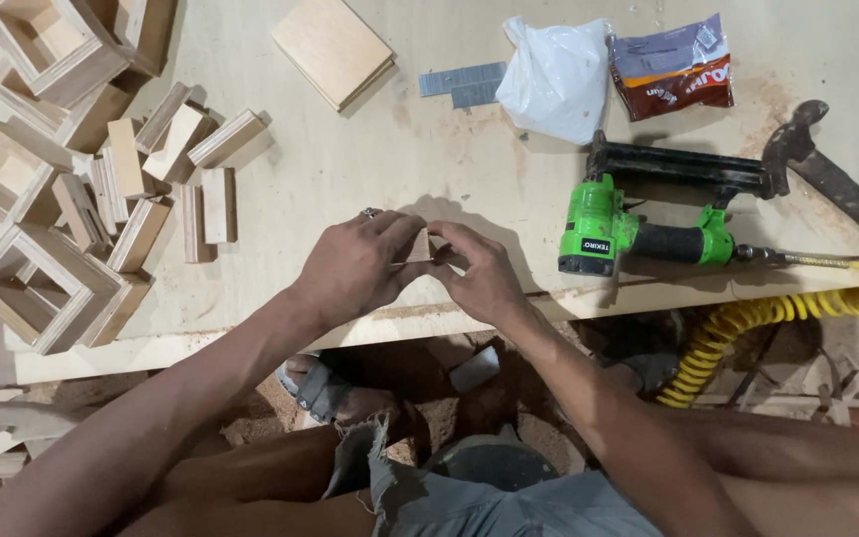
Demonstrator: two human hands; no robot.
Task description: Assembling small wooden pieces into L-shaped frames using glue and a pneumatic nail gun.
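Both forearms reach forward and meet at the board's (370,169) near edge. The left hand (355,267) and right hand (484,273) pinch one small wood piece (420,249) between curled fingertips, left of the green nail gun (638,234).

a pale plywood bench top (350,169) carries open wooden box frames (32,288) and loose short blocks (166,164) at the left, a flat square board (333,47), grey nail strips (463,84), a white plastic bag (556,78), a brown packet (673,65), a green nail gun (638,234) and a hammer (827,169).
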